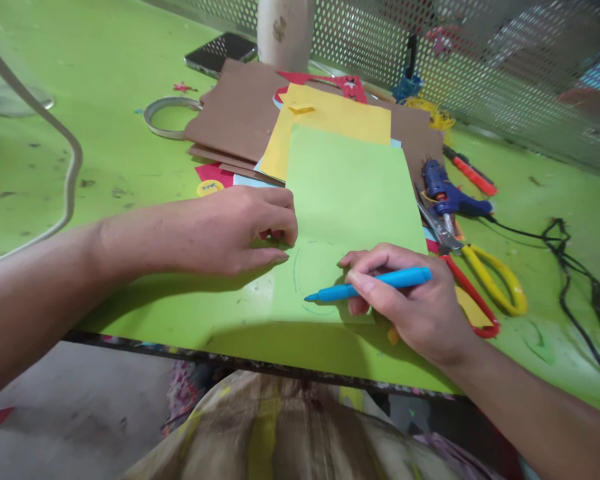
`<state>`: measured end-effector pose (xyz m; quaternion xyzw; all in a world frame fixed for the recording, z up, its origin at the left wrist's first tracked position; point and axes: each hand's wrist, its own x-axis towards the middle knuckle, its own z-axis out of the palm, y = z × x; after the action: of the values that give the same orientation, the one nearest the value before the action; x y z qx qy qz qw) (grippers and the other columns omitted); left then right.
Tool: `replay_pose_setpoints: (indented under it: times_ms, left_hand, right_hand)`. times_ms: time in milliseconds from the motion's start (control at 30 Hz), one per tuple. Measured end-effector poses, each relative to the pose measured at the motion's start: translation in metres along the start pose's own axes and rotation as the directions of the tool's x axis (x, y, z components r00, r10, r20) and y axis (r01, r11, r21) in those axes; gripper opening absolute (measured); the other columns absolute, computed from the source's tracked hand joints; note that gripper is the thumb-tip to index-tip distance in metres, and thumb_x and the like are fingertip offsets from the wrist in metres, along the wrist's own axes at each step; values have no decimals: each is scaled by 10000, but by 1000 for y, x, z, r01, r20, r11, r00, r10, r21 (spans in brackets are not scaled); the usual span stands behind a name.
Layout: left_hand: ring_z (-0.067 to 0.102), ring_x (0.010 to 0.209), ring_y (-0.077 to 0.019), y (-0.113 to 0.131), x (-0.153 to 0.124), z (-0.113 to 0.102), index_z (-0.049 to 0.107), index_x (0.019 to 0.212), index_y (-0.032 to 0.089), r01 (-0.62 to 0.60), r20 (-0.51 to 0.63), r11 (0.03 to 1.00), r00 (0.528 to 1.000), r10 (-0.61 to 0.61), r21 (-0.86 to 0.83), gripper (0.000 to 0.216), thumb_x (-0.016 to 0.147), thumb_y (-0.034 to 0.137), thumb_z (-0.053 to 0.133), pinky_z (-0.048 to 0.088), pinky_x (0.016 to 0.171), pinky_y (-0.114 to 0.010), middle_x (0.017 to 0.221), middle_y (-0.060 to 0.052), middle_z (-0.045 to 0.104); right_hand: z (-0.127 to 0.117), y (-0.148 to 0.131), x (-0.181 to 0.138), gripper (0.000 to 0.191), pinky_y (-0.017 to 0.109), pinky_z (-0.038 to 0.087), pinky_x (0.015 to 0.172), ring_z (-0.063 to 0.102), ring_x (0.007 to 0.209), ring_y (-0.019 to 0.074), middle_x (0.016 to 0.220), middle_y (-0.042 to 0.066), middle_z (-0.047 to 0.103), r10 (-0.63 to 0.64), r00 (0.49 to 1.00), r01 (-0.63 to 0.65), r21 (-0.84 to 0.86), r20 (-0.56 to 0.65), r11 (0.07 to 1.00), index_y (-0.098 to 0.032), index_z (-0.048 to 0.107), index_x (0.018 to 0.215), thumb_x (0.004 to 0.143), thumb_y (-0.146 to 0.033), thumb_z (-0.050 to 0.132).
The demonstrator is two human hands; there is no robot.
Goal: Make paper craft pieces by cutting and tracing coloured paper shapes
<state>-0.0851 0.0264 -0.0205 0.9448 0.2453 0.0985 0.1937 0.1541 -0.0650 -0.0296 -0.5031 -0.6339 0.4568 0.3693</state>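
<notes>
A blue felt-tip marker (pixel 380 285) is held in my right hand (pixel 405 300), its tip at the lower part of a light green paper sheet (pixel 350 193). A faint, partly drawn round outline shows on the sheet near the tip. My left hand (pixel 250 230) is at the sheet's left edge, its fingers loosely curled and the thumb stretched out apart from them. Nothing shows in that hand; whether its fingertips press on the paper I cannot tell. Beneath the green sheet are a yellow sheet (pixel 340 113) and brown cardboard pieces (pixel 240 110).
Right of the sheet lie scissors (pixel 497 277) with red and yellow handles, a blue glue gun (pixel 455 197) with a black cord, and an orange cutter (pixel 473 175). A tape roll (pixel 150 120), a phone (pixel 220 53) and a white cable (pixel 73 160) are on the left. A perforated screen (pixel 360 33) stands behind.
</notes>
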Motion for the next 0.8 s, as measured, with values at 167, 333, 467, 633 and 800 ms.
replay_pose_setpoints:
  times_ms: [167,333,467,633,800]
  left_hand:
    - [573,742,-168,0,0,1,641,868,223,8,-2,1000,1000,-8,2,101,818,201,556,422,659,-273,893,-35,598]
    - [574,744,-172,-1,0,1,639,868,230,10,1,1000,1000,-10,3,111,817,187,551,418,653,-275,899,-36,603]
    - [568,746,-169,0,0,1,634,869,220,5,7,1000,1000,-5,9,114,820,172,542,417,658,-276,902,-35,595]
    - [566,757,-172,0,1,0,635,878,214,3,13,1000,1000,-4,9,109,824,182,545,416,666,-278,906,-38,592]
    - [567,756,-164,0,1,-1,637,876,217,6,17,1000,1000,-7,6,105,824,194,548,414,669,-268,907,-37,593]
  right_hand:
    - [0,0,1,100,256,467,478,666,656,188,537,-23,655,-1,1000,1,-33,0,999,-230,635,741,836,-203,655]
    - [0,0,2,111,272,485,503,674,699,207,526,-16,649,-7,1000,7,-57,4,998,-229,634,722,827,-198,652]
    - [0,-1,2,123,271,491,516,678,725,211,531,-12,651,12,1000,-12,-67,3,998,-227,633,709,826,-197,649]
    - [-1,1,2,125,281,510,570,656,663,188,515,-29,640,-1,1000,1,-36,12,999,-225,636,703,818,-180,650]
    - [-1,7,1,109,284,507,562,590,540,142,515,-46,628,-4,1000,6,118,-21,993,-219,644,741,836,-167,638]
